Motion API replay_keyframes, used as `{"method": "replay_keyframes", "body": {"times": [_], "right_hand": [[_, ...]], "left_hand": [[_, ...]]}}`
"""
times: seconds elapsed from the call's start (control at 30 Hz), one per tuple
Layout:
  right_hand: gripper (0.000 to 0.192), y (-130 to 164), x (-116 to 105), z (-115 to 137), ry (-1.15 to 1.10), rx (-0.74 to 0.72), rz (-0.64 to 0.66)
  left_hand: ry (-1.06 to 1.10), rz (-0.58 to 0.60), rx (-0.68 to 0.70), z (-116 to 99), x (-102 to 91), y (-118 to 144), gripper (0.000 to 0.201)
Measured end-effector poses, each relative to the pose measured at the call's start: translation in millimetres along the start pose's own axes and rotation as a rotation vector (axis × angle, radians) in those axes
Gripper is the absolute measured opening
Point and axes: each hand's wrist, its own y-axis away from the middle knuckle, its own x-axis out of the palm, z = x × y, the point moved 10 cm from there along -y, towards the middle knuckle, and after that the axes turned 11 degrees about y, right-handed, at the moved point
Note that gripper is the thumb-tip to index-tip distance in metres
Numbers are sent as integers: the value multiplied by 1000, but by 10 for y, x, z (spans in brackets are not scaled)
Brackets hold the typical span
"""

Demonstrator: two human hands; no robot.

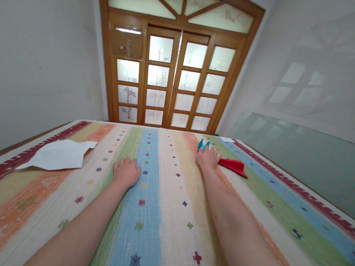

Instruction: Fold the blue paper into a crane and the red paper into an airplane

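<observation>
Fingers of the right hand (208, 157) are reaching out flat over the striped woven rug (154, 216), with the tips touching a small blue folded paper shape (202, 144), and I cannot tell if they are pinching it or just lying on it. Just beside that hand a red folded paper plane (234, 166) is lying on the rug, while the left hand (126, 172) is resting palm down with its fingers curled close together, holding nothing, well apart from the crumpled white sheet of paper (60, 155) off to the left. It looks like the hand is getting the blue paper shape, so the next move needs the fingertips closing gently on it without squashing the folds.
</observation>
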Motion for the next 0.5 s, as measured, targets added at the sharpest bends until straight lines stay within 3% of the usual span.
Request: {"method": "replay_keyframes", "body": {"times": [0.5], "right_hand": [[58, -293, 254, 26, 22, -25, 8]], "left_hand": [[25, -6, 4, -48, 0, 29, 54]]}}
